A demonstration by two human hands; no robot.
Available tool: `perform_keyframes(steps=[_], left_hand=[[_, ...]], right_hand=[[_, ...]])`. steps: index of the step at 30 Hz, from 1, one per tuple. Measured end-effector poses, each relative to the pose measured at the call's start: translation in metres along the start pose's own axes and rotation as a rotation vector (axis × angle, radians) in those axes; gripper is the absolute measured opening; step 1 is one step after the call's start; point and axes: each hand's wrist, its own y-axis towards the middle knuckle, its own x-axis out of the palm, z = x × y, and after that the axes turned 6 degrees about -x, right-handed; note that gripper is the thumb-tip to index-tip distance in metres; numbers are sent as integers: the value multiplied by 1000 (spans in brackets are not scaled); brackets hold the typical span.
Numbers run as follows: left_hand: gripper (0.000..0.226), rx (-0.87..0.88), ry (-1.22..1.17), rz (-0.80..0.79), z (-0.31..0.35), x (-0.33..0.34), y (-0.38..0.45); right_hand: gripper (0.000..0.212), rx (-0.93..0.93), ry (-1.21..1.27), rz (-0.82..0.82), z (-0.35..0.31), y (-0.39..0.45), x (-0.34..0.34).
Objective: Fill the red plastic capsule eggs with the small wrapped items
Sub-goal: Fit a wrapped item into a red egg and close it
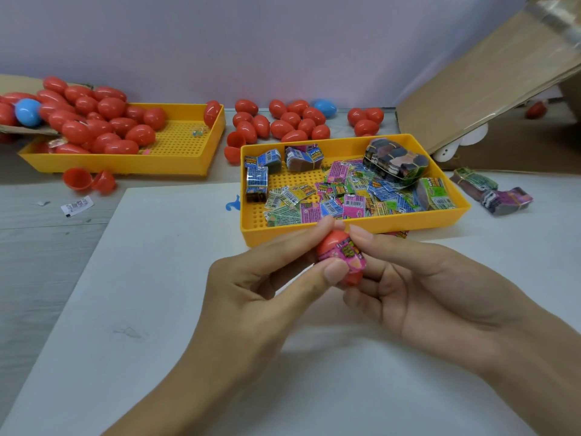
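Both my hands meet over the white board, just in front of the near yellow tray. My left hand pinches a red capsule egg between thumb and forefinger. A pink wrapped item lies against the egg, under my left thumb tip and the fingers of my right hand, which curl round the egg from the right. The tray holds several loose wrapped items and banded bundles. Whether the egg is split into halves I cannot tell.
A second yellow tray at the back left holds a heap of red eggs and a blue egg. More red eggs lie behind the near tray. Open egg halves sit left. A cardboard box leans at the right.
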Motion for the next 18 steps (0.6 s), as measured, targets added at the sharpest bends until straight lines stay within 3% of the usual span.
perform_keyframes(steps=[3, 6, 9, 11, 13, 18], left_hand=[[37, -98, -82, 20, -1, 1, 0], [42, -266, -166, 21, -3, 1, 0], [37, -330, -210, 3, -2, 0, 2], [25, -298, -224, 19, -2, -1, 3], [21, -254, -249, 34, -3, -4, 4], [35, -140, -206, 51, -3, -7, 5]], right_hand=[[38, -249, -247, 79, 5, 1, 0], [50, -749, -733, 178, 13, -1, -1], [40, -972, -1093, 114, 24, -4, -4], [34, -984, -1131, 62, 26, -4, -3], [36, -925, -1015, 30, 23, -4, -2], [40, -535, -735, 143, 8, 0, -2]])
